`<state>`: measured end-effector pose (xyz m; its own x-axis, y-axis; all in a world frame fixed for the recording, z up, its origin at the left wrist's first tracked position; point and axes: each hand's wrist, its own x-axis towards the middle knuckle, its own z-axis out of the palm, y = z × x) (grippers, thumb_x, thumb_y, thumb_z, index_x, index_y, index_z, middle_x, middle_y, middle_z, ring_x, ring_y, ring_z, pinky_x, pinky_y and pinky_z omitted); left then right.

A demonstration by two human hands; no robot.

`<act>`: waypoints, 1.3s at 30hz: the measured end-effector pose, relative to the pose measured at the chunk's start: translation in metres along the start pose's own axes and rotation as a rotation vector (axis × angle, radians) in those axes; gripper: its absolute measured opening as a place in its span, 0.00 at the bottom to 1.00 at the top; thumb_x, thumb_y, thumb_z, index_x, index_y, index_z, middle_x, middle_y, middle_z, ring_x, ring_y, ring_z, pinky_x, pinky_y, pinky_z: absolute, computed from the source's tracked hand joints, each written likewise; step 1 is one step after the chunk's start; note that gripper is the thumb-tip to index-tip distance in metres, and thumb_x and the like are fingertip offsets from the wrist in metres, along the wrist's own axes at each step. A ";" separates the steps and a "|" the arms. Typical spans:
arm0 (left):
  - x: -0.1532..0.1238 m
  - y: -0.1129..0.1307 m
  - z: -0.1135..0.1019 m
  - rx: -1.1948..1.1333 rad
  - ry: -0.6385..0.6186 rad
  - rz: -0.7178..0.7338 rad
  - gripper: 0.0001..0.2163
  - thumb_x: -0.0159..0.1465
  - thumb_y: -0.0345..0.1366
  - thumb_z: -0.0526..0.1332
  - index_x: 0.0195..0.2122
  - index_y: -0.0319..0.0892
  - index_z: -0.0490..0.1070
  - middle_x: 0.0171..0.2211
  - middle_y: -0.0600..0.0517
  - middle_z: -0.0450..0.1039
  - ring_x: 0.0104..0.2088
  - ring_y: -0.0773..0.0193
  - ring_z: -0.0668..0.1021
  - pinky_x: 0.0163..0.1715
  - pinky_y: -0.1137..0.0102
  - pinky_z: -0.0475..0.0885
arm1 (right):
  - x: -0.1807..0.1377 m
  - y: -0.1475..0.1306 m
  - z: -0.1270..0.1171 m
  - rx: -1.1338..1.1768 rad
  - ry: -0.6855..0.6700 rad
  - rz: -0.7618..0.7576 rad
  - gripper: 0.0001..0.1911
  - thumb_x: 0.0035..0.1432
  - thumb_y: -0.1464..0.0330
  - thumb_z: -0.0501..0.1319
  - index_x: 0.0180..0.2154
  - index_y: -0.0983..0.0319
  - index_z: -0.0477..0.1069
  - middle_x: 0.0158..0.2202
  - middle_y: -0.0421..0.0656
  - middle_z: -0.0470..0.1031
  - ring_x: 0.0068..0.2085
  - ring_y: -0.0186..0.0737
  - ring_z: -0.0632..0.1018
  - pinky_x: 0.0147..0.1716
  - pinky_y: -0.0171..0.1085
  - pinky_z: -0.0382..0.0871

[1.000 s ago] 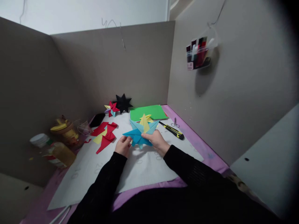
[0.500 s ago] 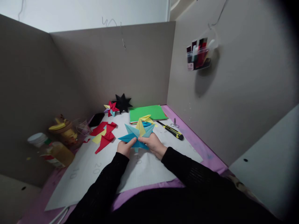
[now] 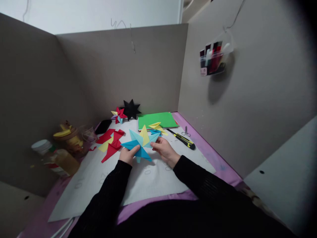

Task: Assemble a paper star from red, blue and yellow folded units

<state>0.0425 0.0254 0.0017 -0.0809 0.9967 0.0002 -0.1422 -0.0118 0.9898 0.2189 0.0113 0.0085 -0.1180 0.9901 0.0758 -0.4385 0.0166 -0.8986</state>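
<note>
A person in black sleeves holds a blue and yellow paper star in both hands, just above the middle of a white sheet that covers most of the purple-topped bench. The left hand has thumb and fingers closed on the star's lower left points. The right hand pinches its right side with the fingertips. Just left of the star, red folded pieces lie on the sheet. Toward the bench's far edge sits a green paper stack, with yellow folded pieces at its near edge. A black paper star and a red pinwheel star stand at the far edge, touching each other. A yellow and black utility knife and small scissors lie near the right edge. Jars crowd the left edge. A clear holder hangs on the right wall.
</note>
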 end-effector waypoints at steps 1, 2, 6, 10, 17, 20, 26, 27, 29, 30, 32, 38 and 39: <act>0.000 0.001 0.000 -0.021 -0.014 -0.017 0.20 0.40 0.41 0.72 0.32 0.34 0.76 0.32 0.45 0.79 0.32 0.56 0.79 0.35 0.65 0.73 | 0.000 -0.001 0.000 0.008 -0.011 0.002 0.19 0.40 0.66 0.69 0.38 0.60 0.70 0.34 0.40 0.74 0.31 0.34 0.72 0.28 0.32 0.63; -0.001 0.003 0.001 -0.046 -0.027 -0.035 0.20 0.40 0.40 0.72 0.32 0.34 0.76 0.31 0.45 0.79 0.31 0.57 0.78 0.34 0.66 0.73 | -0.001 -0.002 0.000 0.031 -0.016 -0.008 0.21 0.41 0.65 0.69 0.39 0.59 0.69 0.34 0.40 0.74 0.31 0.34 0.72 0.28 0.32 0.64; 0.001 0.012 -0.007 -0.103 -0.079 -0.127 0.20 0.37 0.39 0.73 0.29 0.34 0.75 0.27 0.47 0.78 0.25 0.61 0.77 0.28 0.68 0.73 | -0.003 -0.021 -0.010 0.149 -0.120 -0.127 0.24 0.48 0.57 0.65 0.47 0.52 0.63 0.41 0.41 0.74 0.36 0.36 0.74 0.37 0.37 0.68; 0.006 0.016 -0.021 0.041 -0.236 -0.168 0.20 0.36 0.38 0.74 0.29 0.33 0.76 0.29 0.44 0.78 0.28 0.57 0.78 0.31 0.66 0.74 | -0.004 -0.044 -0.029 -0.152 -0.518 -0.137 0.24 0.49 0.48 0.61 0.40 0.60 0.73 0.47 0.48 0.73 0.48 0.46 0.72 0.45 0.43 0.66; 0.003 0.022 -0.023 0.280 -0.198 0.040 0.16 0.40 0.40 0.71 0.27 0.35 0.78 0.29 0.44 0.79 0.29 0.55 0.78 0.33 0.65 0.73 | 0.000 -0.045 -0.028 -0.455 -0.211 -0.194 0.17 0.43 0.62 0.69 0.37 0.60 0.72 0.42 0.45 0.73 0.36 0.39 0.75 0.38 0.40 0.68; -0.008 0.030 -0.014 0.419 -0.258 0.141 0.12 0.42 0.39 0.70 0.26 0.37 0.79 0.27 0.46 0.79 0.27 0.56 0.78 0.31 0.67 0.72 | -0.001 -0.041 -0.023 -0.669 -0.264 -0.202 0.15 0.41 0.66 0.69 0.35 0.62 0.75 0.35 0.44 0.76 0.35 0.41 0.75 0.38 0.41 0.68; -0.022 0.037 0.002 0.546 -0.274 0.326 0.06 0.45 0.38 0.67 0.21 0.40 0.78 0.21 0.51 0.76 0.23 0.61 0.74 0.26 0.71 0.69 | -0.006 -0.036 -0.016 -0.678 -0.330 -0.184 0.13 0.43 0.62 0.67 0.32 0.63 0.77 0.32 0.42 0.78 0.33 0.43 0.76 0.34 0.39 0.68; -0.023 0.037 0.002 0.569 -0.268 0.345 0.06 0.46 0.38 0.66 0.21 0.40 0.78 0.20 0.51 0.76 0.22 0.62 0.74 0.25 0.71 0.68 | -0.006 -0.036 -0.016 -0.686 -0.313 -0.175 0.13 0.43 0.62 0.67 0.31 0.63 0.78 0.31 0.41 0.78 0.32 0.42 0.75 0.32 0.38 0.68; -0.023 0.036 0.002 0.618 -0.256 0.378 0.07 0.46 0.39 0.66 0.21 0.41 0.78 0.20 0.51 0.74 0.21 0.63 0.72 0.24 0.72 0.66 | -0.007 -0.037 -0.016 -0.742 -0.270 -0.138 0.11 0.43 0.63 0.67 0.29 0.64 0.78 0.28 0.41 0.78 0.30 0.41 0.75 0.29 0.36 0.66; -0.022 0.035 0.001 0.643 -0.250 0.400 0.07 0.46 0.39 0.66 0.20 0.41 0.77 0.19 0.51 0.74 0.21 0.64 0.72 0.23 0.72 0.65 | -0.008 -0.037 -0.016 -0.774 -0.255 -0.123 0.10 0.42 0.64 0.67 0.28 0.64 0.78 0.27 0.41 0.78 0.28 0.41 0.75 0.28 0.35 0.65; -0.022 0.034 -0.001 0.681 -0.240 0.451 0.07 0.47 0.39 0.67 0.18 0.41 0.76 0.18 0.51 0.71 0.20 0.65 0.70 0.22 0.72 0.63 | -0.008 -0.039 -0.015 -0.797 -0.255 -0.127 0.09 0.42 0.65 0.67 0.28 0.64 0.78 0.26 0.42 0.77 0.28 0.41 0.74 0.28 0.35 0.64; -0.024 0.035 0.000 0.661 -0.238 0.441 0.06 0.45 0.39 0.68 0.19 0.42 0.76 0.18 0.52 0.71 0.20 0.65 0.70 0.21 0.73 0.63 | -0.011 -0.041 -0.012 -0.728 -0.296 -0.180 0.09 0.44 0.64 0.66 0.23 0.64 0.74 0.21 0.39 0.71 0.25 0.35 0.70 0.25 0.32 0.60; -0.024 0.035 0.001 0.642 -0.243 0.414 0.06 0.45 0.39 0.68 0.19 0.42 0.77 0.18 0.51 0.73 0.21 0.64 0.71 0.22 0.72 0.64 | -0.012 -0.041 -0.011 -0.726 -0.274 -0.182 0.10 0.44 0.64 0.66 0.21 0.64 0.72 0.20 0.38 0.69 0.24 0.33 0.68 0.23 0.32 0.58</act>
<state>0.0400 0.0014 0.0364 0.2248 0.9120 0.3430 0.4533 -0.4096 0.7917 0.2480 0.0006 0.0394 -0.3561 0.8954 0.2673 0.2069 0.3545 -0.9119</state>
